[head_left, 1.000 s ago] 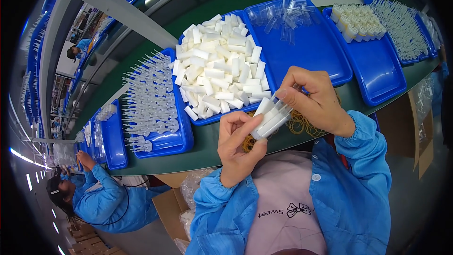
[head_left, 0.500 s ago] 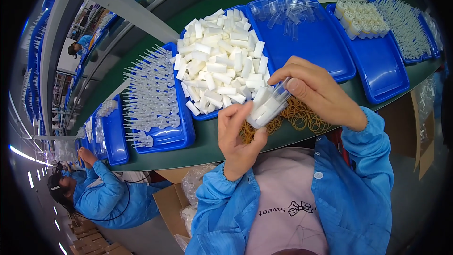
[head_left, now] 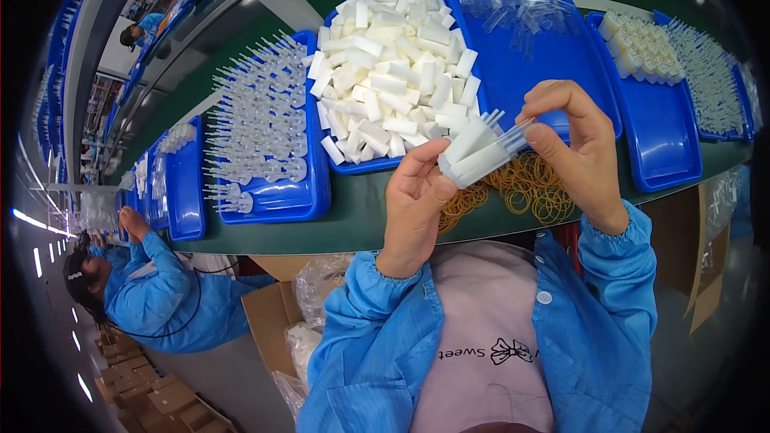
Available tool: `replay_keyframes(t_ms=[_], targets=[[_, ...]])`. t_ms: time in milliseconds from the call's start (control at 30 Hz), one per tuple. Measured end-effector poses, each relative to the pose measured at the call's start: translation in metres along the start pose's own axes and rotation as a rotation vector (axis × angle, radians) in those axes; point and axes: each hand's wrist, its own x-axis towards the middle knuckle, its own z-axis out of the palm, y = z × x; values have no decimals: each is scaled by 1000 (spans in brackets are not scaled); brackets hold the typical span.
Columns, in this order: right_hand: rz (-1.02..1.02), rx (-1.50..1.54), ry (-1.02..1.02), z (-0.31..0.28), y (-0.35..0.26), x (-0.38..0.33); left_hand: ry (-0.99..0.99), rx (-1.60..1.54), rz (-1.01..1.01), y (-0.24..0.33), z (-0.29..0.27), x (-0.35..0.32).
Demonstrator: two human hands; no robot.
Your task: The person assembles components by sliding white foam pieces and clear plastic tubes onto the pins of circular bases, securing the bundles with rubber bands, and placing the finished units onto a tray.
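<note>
My left hand (head_left: 417,200) grips a bundle of white foam pieces (head_left: 475,152) with translucent plastic at its base, between thumb and fingers. Thin translucent tubes (head_left: 505,135) stick out of the bundle toward the right. At their ends, the thumb and index finger of my right hand (head_left: 573,148) come together in a pinch on the tube tips. Beneath the bundle lies a pile of tan rubber bands (head_left: 539,188) on the green bench. Just beyond my hands, a heap of loose white foam pieces (head_left: 393,72) fills a blue tray (head_left: 369,166).
To the left, a blue tray (head_left: 301,207) holds rows of translucent thin-stemmed plastic parts. Clear short tubes (head_left: 525,12) lie in the tray beyond my right hand; farther right, a tray (head_left: 666,156) carries white-and-yellowish pieces. A co-worker (head_left: 172,297) sits at left. Cardboard boxes (head_left: 269,313) stand below the bench.
My right hand's fingers have shifted outward from the foam to the tube ends, exposing the thin tubes. My left hand still holds the bundle, now tilted more toward the right. The whole view has shifted slightly.
</note>
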Motion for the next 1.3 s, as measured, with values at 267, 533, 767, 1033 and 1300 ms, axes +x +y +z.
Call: replay_keyframes(t_ms=[267,533,767,1033,1300], targets=[[-164,-60,-43,6,0,-11,-86,-63,73,1,4,-8],[-186,-22,-71,18,3,-16,-83,-36,210,-3,3,-8],[-120,83,-98,18,14,-5,-68,-69,117,6,0,-4],[-254,-578,-115,-31,101,129,112,-77,155,14,-21,4],[-2,-1223,-187,-4,187,194,138,-81,160,13,-22,-9]])
